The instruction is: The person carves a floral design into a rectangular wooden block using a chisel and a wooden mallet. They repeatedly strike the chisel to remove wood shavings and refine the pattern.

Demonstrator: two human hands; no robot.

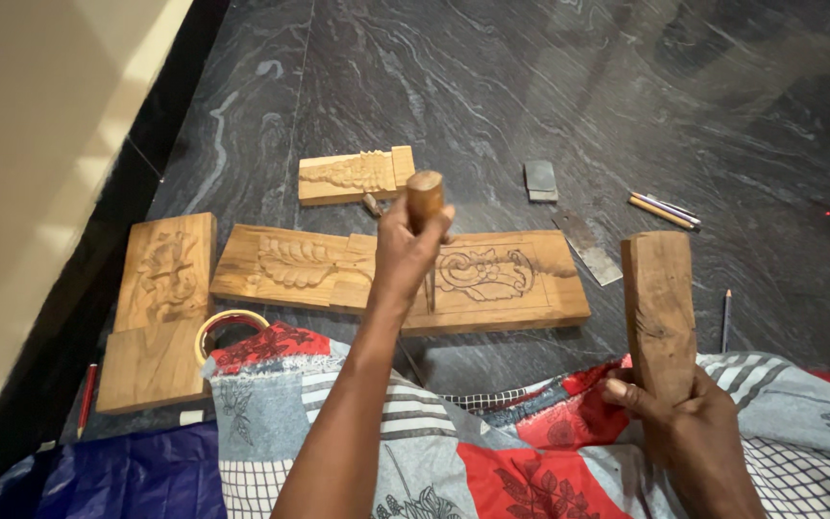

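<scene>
Patterned cloth [492, 452] in red, grey and blue is spread closest to the camera, with both forearms laid over it, and past it the dark veined stone floor [549, 86] takes up most of the view. Largest of the pieces on the floor is the long carved panel [405, 274]: a leaf motif on its left half looks cut in, while the scrolled design on the right half is outlined and partly sunk, so that end seems to be the bit in progress, roughly mid-way at a guess. To the left, a tall panel [160, 308] is carved at the top and left plain below, and a smaller carved block [355, 176] sits just behind the long one. A chunky wooden mallet block [660, 312] is gripped upright by the right hand [684, 423], held off to the side, well apart from the panel. A wooden-handled chisel [425, 200] is clenched in the left hand [405, 250], tip set down on the long panel beside the scroll. Smaller stuff: a tape roll [228, 327], a flat metal blade [588, 248], a grey sharpening stone [541, 180], some pencils [663, 209]
</scene>
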